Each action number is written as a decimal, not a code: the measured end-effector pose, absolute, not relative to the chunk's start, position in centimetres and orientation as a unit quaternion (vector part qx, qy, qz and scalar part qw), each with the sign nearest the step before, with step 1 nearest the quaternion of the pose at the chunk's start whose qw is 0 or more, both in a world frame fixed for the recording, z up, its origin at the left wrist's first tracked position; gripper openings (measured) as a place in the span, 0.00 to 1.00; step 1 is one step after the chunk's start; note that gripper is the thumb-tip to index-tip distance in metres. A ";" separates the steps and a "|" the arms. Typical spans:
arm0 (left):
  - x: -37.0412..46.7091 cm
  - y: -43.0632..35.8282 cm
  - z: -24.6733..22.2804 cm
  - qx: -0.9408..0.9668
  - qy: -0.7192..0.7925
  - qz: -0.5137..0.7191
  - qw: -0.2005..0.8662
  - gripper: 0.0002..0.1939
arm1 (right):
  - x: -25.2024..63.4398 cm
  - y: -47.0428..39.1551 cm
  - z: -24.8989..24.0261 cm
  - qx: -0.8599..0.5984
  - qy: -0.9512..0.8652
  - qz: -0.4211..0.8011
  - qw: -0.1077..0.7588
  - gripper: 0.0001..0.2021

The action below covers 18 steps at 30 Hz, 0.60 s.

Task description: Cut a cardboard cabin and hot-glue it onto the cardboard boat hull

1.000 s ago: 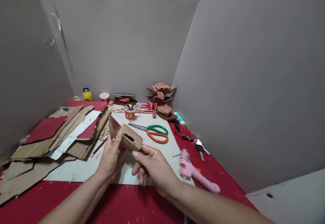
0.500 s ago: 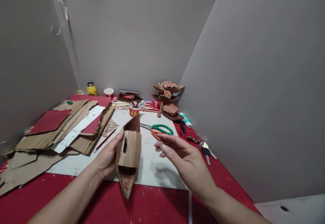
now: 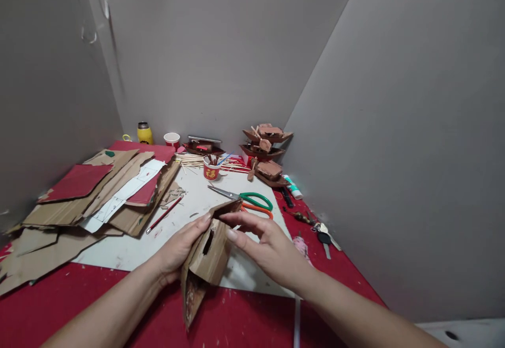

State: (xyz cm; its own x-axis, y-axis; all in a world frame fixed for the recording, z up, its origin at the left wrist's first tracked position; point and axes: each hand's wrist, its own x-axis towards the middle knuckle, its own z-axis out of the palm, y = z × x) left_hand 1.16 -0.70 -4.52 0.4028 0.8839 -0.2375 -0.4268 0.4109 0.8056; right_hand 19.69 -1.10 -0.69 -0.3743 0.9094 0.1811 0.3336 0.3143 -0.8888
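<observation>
A cardboard model boat (image 3: 211, 258) is tilted in front of me, with a bare tan cabin piece arched over a brown-painted hull. A dark slot is cut in the cabin's left side. My left hand (image 3: 179, 250) is closed round the hull's left side. With fingers at the far end of the cabin and thumb at its edge, my right hand (image 3: 272, 248) grips the boat from the right. Just beyond the boat lie scissors (image 3: 256, 199) with green and orange handles, partly hidden by the boat and my right fingers.
Cardboard sheets (image 3: 87, 206) are piled at left, beside a pencil (image 3: 164, 215). A red paper cup (image 3: 212, 169) with brown-stained contents stands behind the scissors, near thin sticks (image 3: 193, 160). Finished brown boats (image 3: 268, 145) are stacked at back right. Keys (image 3: 324, 236) lie along the right wall.
My right hand has moved left onto the cabin's far end, where before it hovered apart. The boat has tilted, its far tip swinging right. The view has shifted slightly.
</observation>
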 end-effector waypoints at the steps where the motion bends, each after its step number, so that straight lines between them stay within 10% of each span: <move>1: 1.2 -0.7 -4.6 0.341 0.340 0.424 0.767 0.19 | 19.6 -1.0 -0.7 -0.421 -0.723 0.419 0.353 0.14; 18: 1.4 -1.0 -4.7 0.423 0.349 0.405 0.732 0.17 | 18.2 -0.2 -1.9 -0.395 -0.668 0.526 0.346 0.14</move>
State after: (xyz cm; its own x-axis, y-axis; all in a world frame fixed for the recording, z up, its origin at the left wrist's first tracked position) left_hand 1.35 -0.97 -4.72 0.4282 0.8880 -0.1679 -0.2980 0.3141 0.9014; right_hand 18.24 -0.25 -1.87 -0.4477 0.8930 0.0466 0.1644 0.1334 -0.9773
